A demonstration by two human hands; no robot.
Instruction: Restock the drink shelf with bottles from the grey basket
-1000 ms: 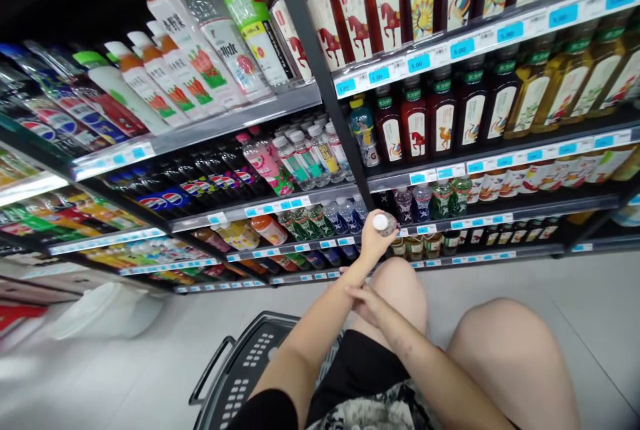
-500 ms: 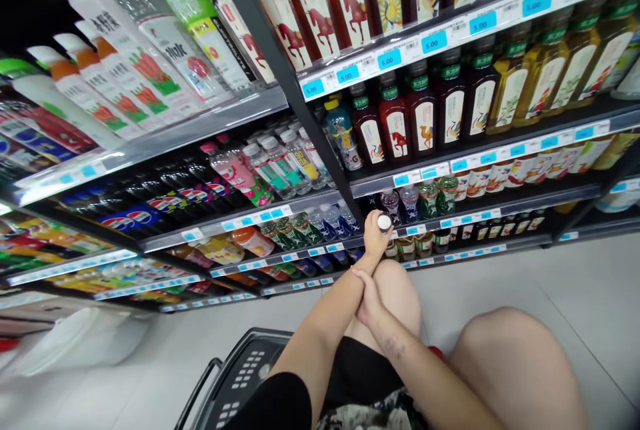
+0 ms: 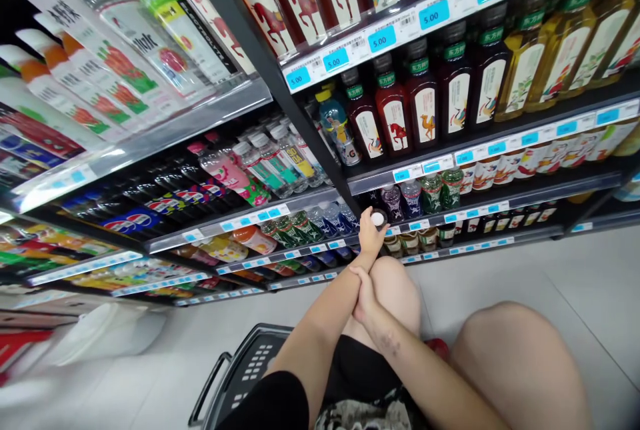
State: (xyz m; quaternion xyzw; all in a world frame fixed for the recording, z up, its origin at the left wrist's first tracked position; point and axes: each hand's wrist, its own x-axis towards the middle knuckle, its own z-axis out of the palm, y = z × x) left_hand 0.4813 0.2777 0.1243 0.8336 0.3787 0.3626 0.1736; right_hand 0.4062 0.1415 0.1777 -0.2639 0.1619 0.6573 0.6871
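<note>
My left hand [image 3: 370,235] reaches out low toward the shelves, its fingers wrapped round a bottle. The bottle's round white cap [image 3: 378,219] points up at me with a dark edge around it, and its body is mostly hidden below. My right hand [image 3: 365,295] is closed round my left forearm [image 3: 334,313], just behind the wrist. Near the held bottle, several small bottles with purple, blue and green contents [image 3: 410,197] stand on a lower shelf.
Shelves of drinks fill the front, with price strips [image 3: 433,13] along their edges. Dark cola bottles [image 3: 145,200] lie at left, amber tea bottles [image 3: 520,83] at right. A dark shopping basket [image 3: 250,363] stands at my left side. My knees [image 3: 397,290] are below my arms.
My left hand and the bottle have shifted slightly left, and the cap's dark edge shows more. The view has shifted a little nearer the shelves. My right hand keeps its hold on the forearm.
</note>
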